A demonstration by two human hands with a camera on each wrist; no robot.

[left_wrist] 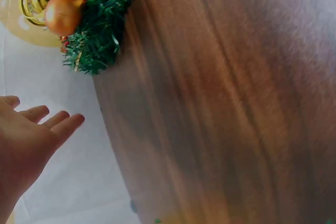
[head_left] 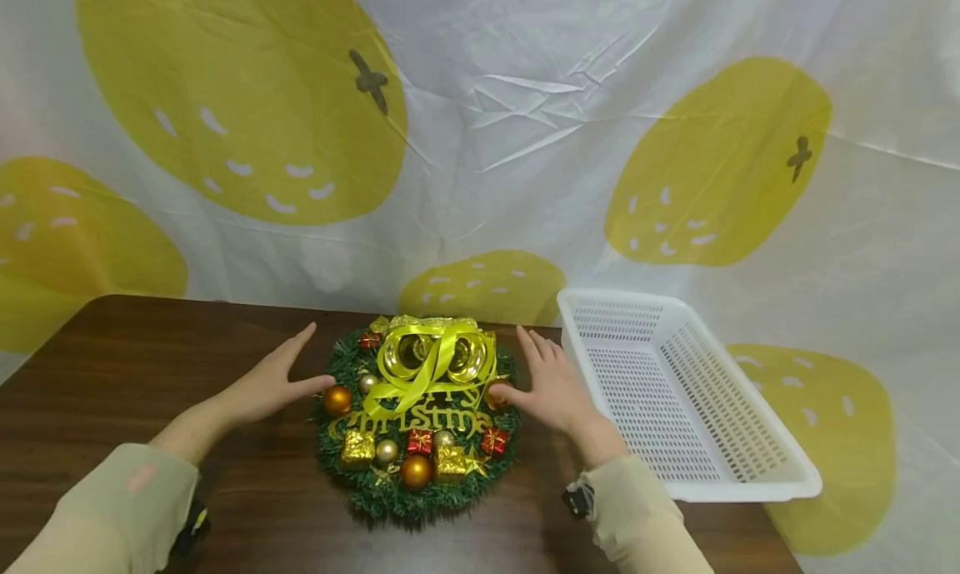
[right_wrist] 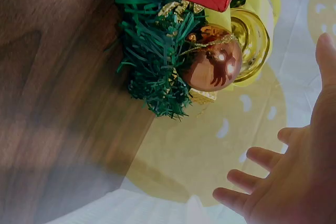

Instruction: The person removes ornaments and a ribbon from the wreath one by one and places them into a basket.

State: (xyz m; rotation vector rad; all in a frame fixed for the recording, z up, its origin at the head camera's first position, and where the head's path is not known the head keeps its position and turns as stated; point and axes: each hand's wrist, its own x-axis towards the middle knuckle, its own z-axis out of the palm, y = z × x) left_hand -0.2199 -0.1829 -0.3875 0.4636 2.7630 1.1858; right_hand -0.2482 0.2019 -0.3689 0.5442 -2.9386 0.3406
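A green Christmas wreath (head_left: pixel 408 507) lies on the dark wooden table, dressed with gold bells (head_left: pixel 411 353), a yellow-green ribbon (head_left: pixel 435 366), orange baubles (head_left: pixel 416 471), small wrapped boxes and gold "Christmas" lettering. My left hand (head_left: pixel 258 386) is at its left side, fingers extended, thumb close to an orange bauble (left_wrist: pixel 65 12). At the wreath's right side is my right hand (head_left: pixel 553 386), fingers spread, its thumb overlapping another bauble (right_wrist: pixel 215 64) in the head view. The wrist views show a gap between each hand and the wreath. Neither hand holds anything.
A white plastic basket (head_left: pixel 750 491) with slotted walls stands at the right of the table (head_left: pixel 255 491). Behind the table hangs a pale cloth (head_left: pixel 487 182) printed with large yellow fruit.
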